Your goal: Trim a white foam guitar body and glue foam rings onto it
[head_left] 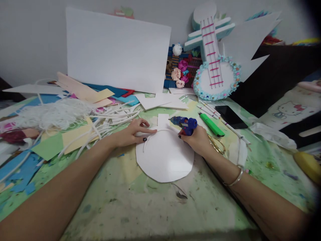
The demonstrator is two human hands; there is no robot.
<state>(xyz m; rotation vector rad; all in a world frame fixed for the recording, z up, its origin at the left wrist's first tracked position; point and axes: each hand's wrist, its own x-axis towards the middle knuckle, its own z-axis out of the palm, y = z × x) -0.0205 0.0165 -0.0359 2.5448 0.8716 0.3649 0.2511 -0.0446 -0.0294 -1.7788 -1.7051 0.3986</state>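
A white round cutout board (165, 160) with a short neck at its top lies flat on the table. A thin white cord (164, 130) curves along its upper edge. My left hand (134, 132) rests at the board's upper left, fingers apart, with a fingertip on the cord. My right hand (197, 139) is wrapped round a blue glue gun (184, 124) over the board's upper right. The gun's nozzle points left, over the neck. The right thumb and a finger come close to the cord's right end; whether they touch it I cannot tell.
White cords (115, 117), stringy scraps (55, 112) and paper pieces (48, 145) crowd the left. Gold-handled scissors (217, 144), a green cutter (211, 125) and a black phone (231, 116) lie right. Behind stand a white panel (117, 50) and a decorated instrument model (213, 75).
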